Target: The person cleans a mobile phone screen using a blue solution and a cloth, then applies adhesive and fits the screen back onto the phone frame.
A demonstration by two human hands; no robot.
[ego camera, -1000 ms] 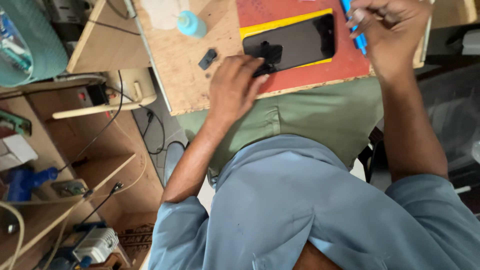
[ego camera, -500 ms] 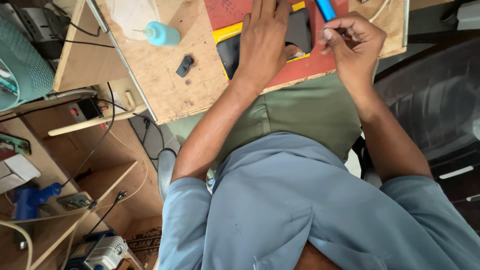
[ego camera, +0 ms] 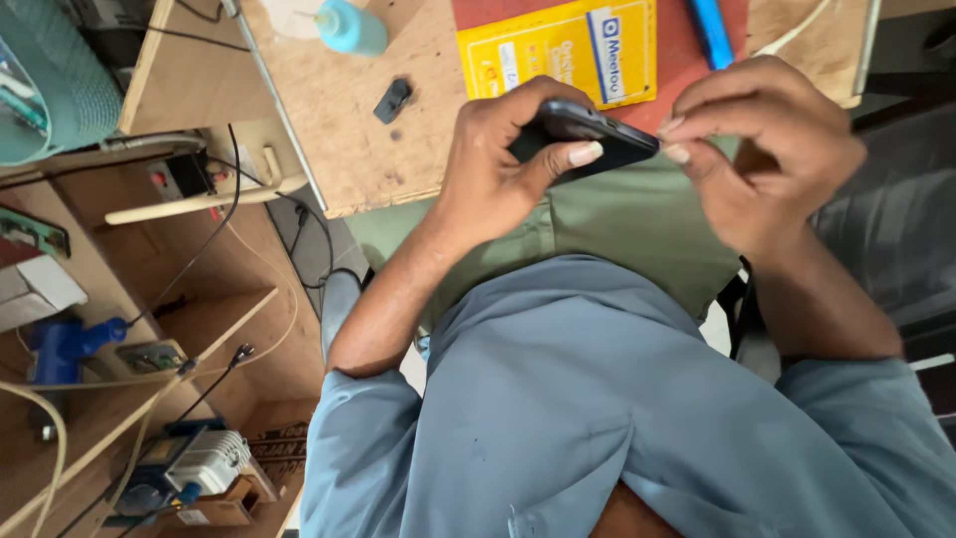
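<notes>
My left hand grips a black phone edge-on, lifted off the table and held over my lap. My right hand meets the phone's right end, with thumb and fingertips pinched against its corner. A yellow card lies bare on a red mat on the wooden table. A blue tool lies on the mat just above my right hand.
A light blue bottle and a small black part sit on the table to the left. Below the table's left edge are wooden shelves with cables, a blue device and a grey-and-white unit.
The phone lay on the yellow card under my left hand; now it is lifted toward me. My right hand has let go of the blue tool and come to the phone's end.
</notes>
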